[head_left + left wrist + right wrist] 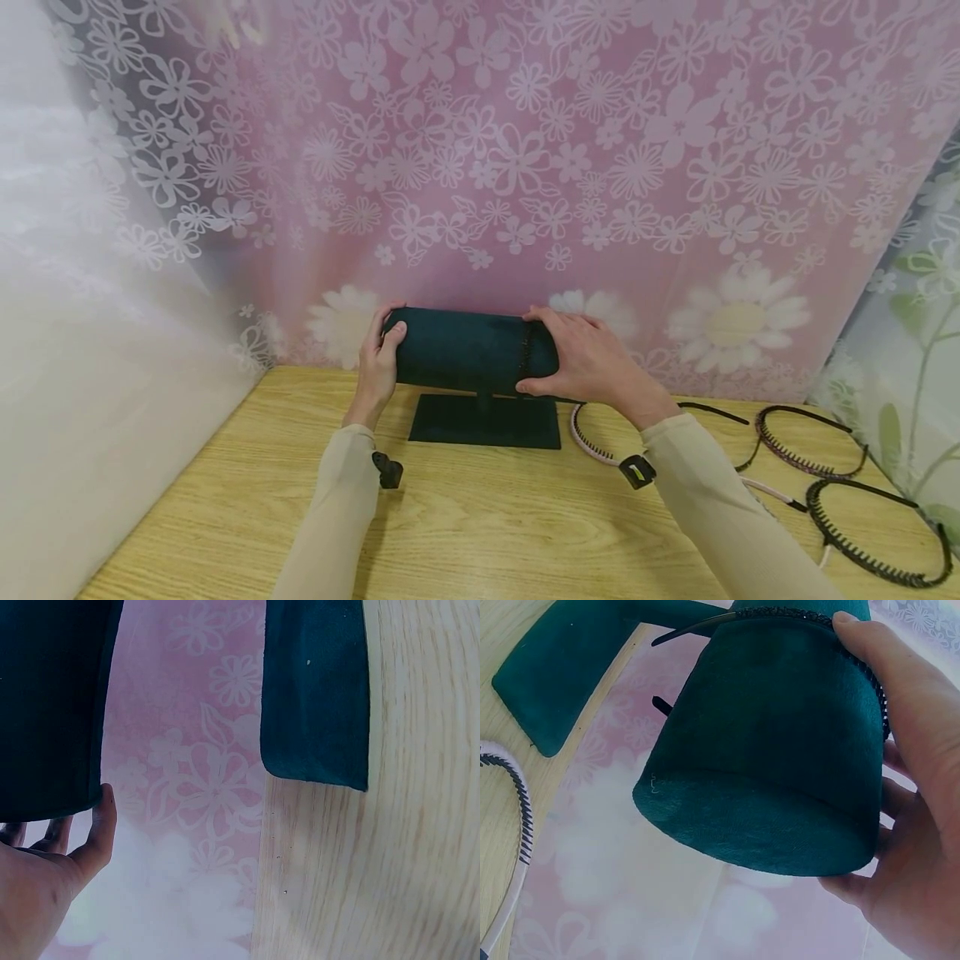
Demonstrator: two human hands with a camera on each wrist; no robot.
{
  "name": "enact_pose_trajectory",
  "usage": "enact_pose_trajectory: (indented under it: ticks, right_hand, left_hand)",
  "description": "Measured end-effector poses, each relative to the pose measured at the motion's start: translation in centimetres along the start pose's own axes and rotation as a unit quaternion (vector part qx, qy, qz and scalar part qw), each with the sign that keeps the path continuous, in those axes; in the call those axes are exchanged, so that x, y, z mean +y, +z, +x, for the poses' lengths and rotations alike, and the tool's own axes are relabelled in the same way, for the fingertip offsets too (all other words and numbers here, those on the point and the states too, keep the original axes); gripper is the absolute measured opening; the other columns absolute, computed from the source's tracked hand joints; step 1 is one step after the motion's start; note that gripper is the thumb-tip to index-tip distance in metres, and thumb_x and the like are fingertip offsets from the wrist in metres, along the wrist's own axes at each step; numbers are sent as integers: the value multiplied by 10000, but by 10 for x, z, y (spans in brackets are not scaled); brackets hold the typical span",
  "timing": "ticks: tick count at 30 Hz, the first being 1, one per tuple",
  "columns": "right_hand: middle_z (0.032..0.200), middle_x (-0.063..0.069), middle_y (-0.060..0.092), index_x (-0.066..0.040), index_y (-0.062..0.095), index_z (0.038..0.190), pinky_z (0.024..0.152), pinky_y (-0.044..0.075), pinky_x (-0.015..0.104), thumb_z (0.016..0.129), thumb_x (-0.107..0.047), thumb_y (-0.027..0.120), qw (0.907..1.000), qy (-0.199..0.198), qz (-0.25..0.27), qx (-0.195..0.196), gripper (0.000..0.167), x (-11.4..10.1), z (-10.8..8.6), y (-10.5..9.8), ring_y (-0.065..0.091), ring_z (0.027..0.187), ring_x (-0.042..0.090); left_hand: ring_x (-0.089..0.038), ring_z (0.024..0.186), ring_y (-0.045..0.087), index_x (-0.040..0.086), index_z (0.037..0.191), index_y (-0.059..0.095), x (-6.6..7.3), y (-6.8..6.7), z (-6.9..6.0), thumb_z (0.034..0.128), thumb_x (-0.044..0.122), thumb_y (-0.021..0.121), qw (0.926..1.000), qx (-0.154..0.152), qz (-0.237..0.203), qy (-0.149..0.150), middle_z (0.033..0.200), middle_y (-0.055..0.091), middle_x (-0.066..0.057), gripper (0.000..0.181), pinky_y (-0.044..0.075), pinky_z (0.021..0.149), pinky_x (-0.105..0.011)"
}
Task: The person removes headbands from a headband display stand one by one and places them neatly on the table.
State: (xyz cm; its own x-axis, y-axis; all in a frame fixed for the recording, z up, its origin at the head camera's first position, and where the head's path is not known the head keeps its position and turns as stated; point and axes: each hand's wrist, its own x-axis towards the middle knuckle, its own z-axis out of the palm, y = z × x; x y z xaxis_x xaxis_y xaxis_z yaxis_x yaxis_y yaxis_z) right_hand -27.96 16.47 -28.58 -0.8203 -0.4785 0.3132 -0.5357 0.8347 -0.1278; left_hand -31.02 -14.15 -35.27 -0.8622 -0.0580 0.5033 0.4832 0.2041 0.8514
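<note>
A dark green velvet headband display stand (457, 350) has a thick horizontal roll on a flat rectangular base (450, 421). My left hand (378, 358) grips the roll's left end, thumb in front; the left wrist view shows its fingers (105, 832) at the edge. Near the right end, a black beaded headband (527, 350) lies over the roll. My right hand (592, 358) holds the headband against the velvet, thumb low and index finger high. In the right wrist view, the thumb touches the headband (795, 613) and the other fingers are partly hidden behind the roll.
Several toothed headbands lie on the wooden table (480, 517) at the right, among them a pink one (588, 442), a dark one (802, 462) and a black one (862, 558). A pink floral curtain (510, 167) hangs close behind the stand.
</note>
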Motion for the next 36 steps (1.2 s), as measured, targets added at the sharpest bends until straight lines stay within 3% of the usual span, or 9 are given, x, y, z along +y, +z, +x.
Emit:
enact_pose_trajectory:
  ticks: [14, 28, 36]
  right_hand:
    - [1526, 94, 535, -168, 437, 1521, 1122, 350, 668, 761, -617, 813, 9999, 5, 97, 34, 960, 5, -2, 2, 531, 1365, 368]
    - [1555, 99, 494, -138, 405, 1538, 1136, 405, 576, 770, -604, 818, 9997, -76, 231, 29, 988, 11, -8, 0, 510, 1393, 359]
    - [1581, 109, 455, -163, 390, 1547, 1121, 405, 609, 772, -575, 830, 9993, 19, 374, -21, 981, 14, -11, 0, 470, 1419, 390]
  left_hand:
    - [-327, 1278, 491, 97, 1506, 471, -2, 0, 1, 1069, 281, 435, 10000, 7, -84, 4, 1501, 497, -134, 475, 344, 1148, -536]
    - [-338, 1310, 474, 85, 1498, 468, 2, 0, 1, 1072, 281, 439, 10000, 45, -62, 17, 1522, 483, -135, 469, 316, 1181, -545]
    - [-340, 1328, 464, 82, 1511, 456, 2, 1, 0, 1076, 268, 426, 10000, 9, -45, 6, 1541, 468, -133, 474, 300, 1194, -554]
